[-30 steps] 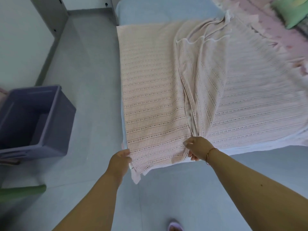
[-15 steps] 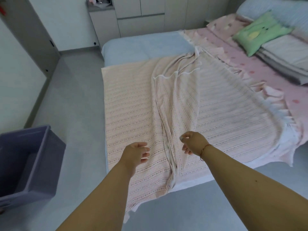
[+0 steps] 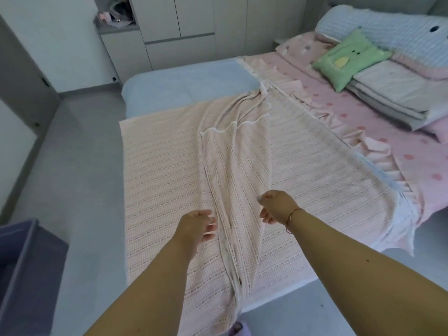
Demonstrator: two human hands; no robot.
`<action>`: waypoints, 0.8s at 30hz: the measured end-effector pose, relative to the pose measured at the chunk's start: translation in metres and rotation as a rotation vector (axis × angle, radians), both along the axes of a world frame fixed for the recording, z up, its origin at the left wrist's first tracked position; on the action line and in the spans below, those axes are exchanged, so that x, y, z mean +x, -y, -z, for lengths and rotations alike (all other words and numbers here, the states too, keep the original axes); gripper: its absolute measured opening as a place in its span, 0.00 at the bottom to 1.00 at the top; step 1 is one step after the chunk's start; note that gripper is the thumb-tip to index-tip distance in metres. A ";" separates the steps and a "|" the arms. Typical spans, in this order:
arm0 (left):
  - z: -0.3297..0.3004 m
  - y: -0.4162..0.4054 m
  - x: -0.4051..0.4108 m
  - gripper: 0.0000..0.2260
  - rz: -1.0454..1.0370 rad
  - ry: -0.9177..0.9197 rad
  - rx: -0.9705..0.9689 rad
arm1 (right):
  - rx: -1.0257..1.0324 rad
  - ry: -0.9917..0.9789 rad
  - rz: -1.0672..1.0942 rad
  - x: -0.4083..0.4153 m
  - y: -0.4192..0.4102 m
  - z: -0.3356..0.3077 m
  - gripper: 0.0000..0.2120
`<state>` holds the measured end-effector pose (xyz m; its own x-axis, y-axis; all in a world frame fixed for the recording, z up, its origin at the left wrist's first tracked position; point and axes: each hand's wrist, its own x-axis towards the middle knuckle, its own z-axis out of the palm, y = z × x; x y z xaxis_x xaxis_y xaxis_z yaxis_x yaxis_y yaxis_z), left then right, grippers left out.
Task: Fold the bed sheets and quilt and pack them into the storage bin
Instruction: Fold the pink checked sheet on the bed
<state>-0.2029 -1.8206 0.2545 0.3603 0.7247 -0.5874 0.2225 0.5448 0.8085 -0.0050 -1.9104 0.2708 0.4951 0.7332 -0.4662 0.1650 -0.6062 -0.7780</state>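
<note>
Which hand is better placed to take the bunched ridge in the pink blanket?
The right hand, probably. It hovers over the ridge's right side, fingers curled. The left hand is beside the ridge, over flat pink blanket.

green pillow [image 3: 349,59] (on bed), grey cabinets [image 3: 179,32]

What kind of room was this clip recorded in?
Most likely a home bedroom: a bed spread with a pink woven sheet, a green cushion beside folded bedding, and built-in wardrobe doors along the far wall.
</note>
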 end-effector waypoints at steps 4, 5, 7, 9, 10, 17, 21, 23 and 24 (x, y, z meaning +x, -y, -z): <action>0.004 -0.043 0.037 0.10 0.008 0.025 0.005 | 0.009 -0.006 0.018 0.030 -0.043 -0.002 0.11; 0.006 -0.055 0.045 0.10 0.009 0.029 0.005 | 0.013 -0.007 0.017 0.037 -0.056 -0.003 0.11; 0.012 -0.077 0.060 0.10 0.012 0.020 0.003 | 0.013 -0.022 0.015 0.049 -0.080 -0.003 0.11; 0.020 -0.097 0.074 0.10 0.002 0.006 -0.003 | 0.022 -0.037 0.017 0.060 -0.102 0.000 0.11; 0.025 -0.104 0.079 0.11 -0.013 -0.005 -0.011 | 0.025 -0.040 0.015 0.064 -0.110 0.002 0.10; 0.079 -0.140 0.116 0.21 -0.022 -0.173 -0.079 | -0.056 -0.086 0.018 0.093 -0.143 0.049 0.09; 0.110 -0.151 0.130 0.26 -0.002 -0.262 -0.116 | -0.110 -0.109 0.021 0.113 -0.152 0.083 0.10; 0.124 -0.156 0.137 0.29 -0.006 -0.271 -0.140 | -0.128 -0.115 0.010 0.122 -0.157 0.096 0.10; 0.126 -0.157 0.141 0.31 -0.010 -0.269 -0.148 | -0.130 -0.119 0.005 0.126 -0.160 0.100 0.10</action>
<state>-0.0618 -1.6632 0.1284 0.1708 0.6265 -0.7605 0.4117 0.6558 0.6328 0.1210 -1.7507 0.1707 0.4341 0.6605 -0.6126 0.0738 -0.7038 -0.7065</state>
